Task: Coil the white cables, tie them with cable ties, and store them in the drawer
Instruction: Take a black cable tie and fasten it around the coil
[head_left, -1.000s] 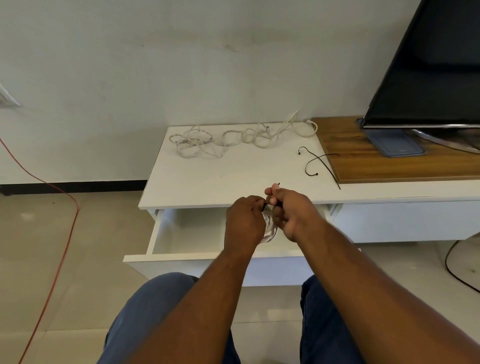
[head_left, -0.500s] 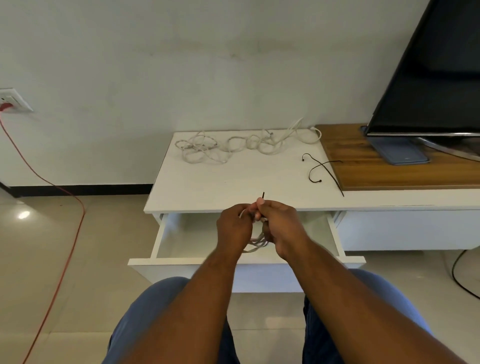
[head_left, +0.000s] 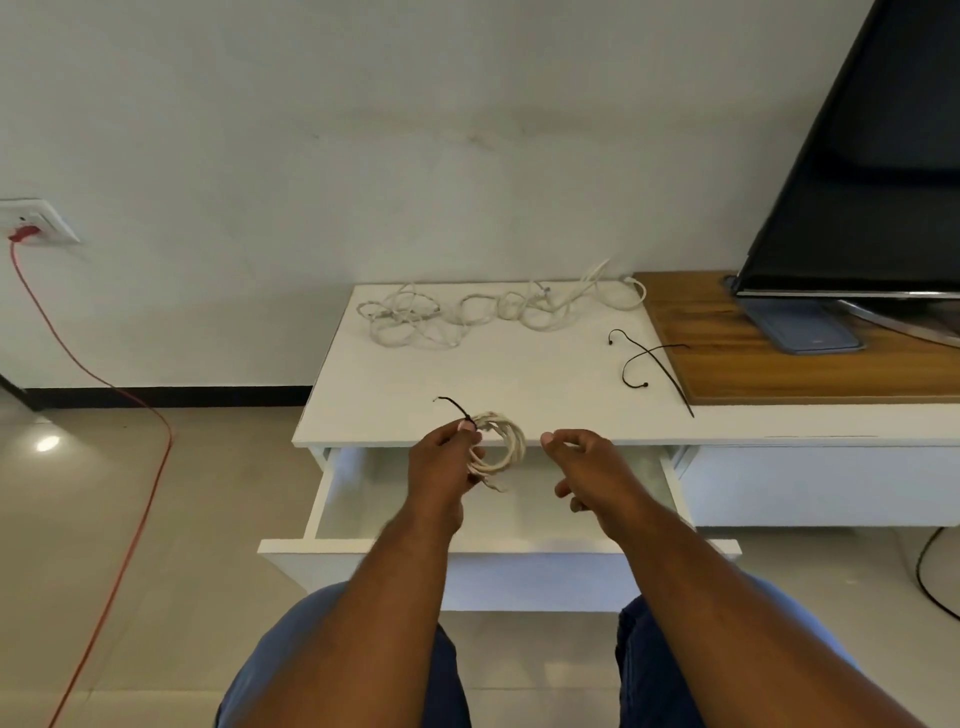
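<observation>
While the left grip (head_left: 441, 470) pinches the coiled white cable (head_left: 513, 439) at frame centre, the right grip (head_left: 587, 470) hangs released.

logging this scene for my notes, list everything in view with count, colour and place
cabinet: 1, white, centre
drawer: 1, white, pulled open
coiled cable: 1, white, held over the drawer
tie on the coil: 1, black, tail pointing up-left
loose cables: tangled, count unclear, white, back of cabinet top
spare ties: 2, black, crossed, right of cabinet top
wooden board: 1, brown, right
television: 1, black, on the board
flat slab: 1, blue-grey, under the television
socket: 1, white, left wall
power cord: 1, red, from socket across floor
second cord: 1, black, floor far right
left grip: 1, bare, holds the coiled cable
right grip: 1, bare, holds nothing, right of the coil
legs: 2, blue trousers, bottom
</observation>
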